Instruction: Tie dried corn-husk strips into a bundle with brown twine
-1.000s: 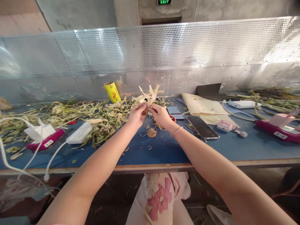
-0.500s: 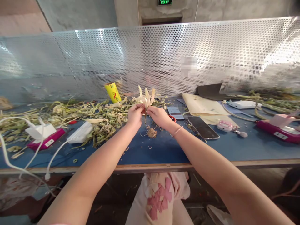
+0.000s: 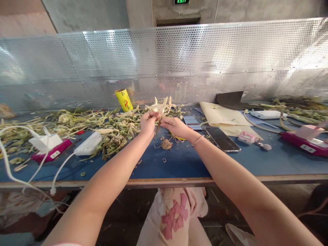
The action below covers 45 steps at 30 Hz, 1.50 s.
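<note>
My left hand (image 3: pixel 149 125) is closed in a pinch on a dried, pale husk flower (image 3: pixel 162 106) held above the table. Its cream strips fan out upward and to the right, while a brown, withered end hangs down between my hands. My right hand (image 3: pixel 177 127) is also closed, its thumb and fingertips at the base of the flower beside that brown end. Below my hands a small ball of brown twine (image 3: pixel 166 144) lies on the blue table (image 3: pixel 153 167). Something yellow (image 3: pixel 178 138) shows partly under my right hand, mostly hidden.
Dried leaves and stalks (image 3: pixel 115 133) spread across the left side, with a yellow tube (image 3: pixel 124 100) behind. A white power bank (image 3: pixel 89 143) and cables lie left. Rightward are a phone (image 3: pixel 222 139), pink earbud case (image 3: pixel 246 137), papers (image 3: pixel 222 114) and power strip (image 3: pixel 304 143). A perforated metal screen (image 3: pixel 169 65) stands behind.
The husk flower has tipped to the right and dropped slightly, and more of its brown end shows. My right hand has shifted a little right and down. The yellow thing beneath it now shows.
</note>
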Each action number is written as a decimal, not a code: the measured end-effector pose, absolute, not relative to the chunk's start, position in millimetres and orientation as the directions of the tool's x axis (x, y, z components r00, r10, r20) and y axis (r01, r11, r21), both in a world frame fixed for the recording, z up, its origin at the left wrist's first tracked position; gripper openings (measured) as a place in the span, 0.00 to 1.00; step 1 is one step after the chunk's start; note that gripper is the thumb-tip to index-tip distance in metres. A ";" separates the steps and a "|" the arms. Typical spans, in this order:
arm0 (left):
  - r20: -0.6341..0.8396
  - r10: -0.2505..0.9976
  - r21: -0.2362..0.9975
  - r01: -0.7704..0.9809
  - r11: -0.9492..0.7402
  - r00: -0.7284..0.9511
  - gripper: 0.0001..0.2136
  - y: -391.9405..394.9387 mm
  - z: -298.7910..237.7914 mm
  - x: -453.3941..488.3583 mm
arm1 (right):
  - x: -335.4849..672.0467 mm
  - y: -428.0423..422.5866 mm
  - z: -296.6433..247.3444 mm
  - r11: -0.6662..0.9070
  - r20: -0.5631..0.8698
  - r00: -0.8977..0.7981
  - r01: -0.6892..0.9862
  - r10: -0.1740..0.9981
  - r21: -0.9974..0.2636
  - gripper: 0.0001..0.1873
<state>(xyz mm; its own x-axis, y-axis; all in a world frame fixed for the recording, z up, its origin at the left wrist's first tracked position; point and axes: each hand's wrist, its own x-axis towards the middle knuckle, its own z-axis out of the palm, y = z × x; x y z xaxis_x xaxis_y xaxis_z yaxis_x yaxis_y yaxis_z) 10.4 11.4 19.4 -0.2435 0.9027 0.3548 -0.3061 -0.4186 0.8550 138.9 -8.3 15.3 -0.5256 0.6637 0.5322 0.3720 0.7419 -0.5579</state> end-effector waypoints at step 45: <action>0.450 0.827 0.892 0.115 -0.438 -0.336 0.06 32.4 -3.2 7.7 | 122.6 -3.1 8.6 0.676 0.592 -0.340 0.477 0.731 -0.561 0.08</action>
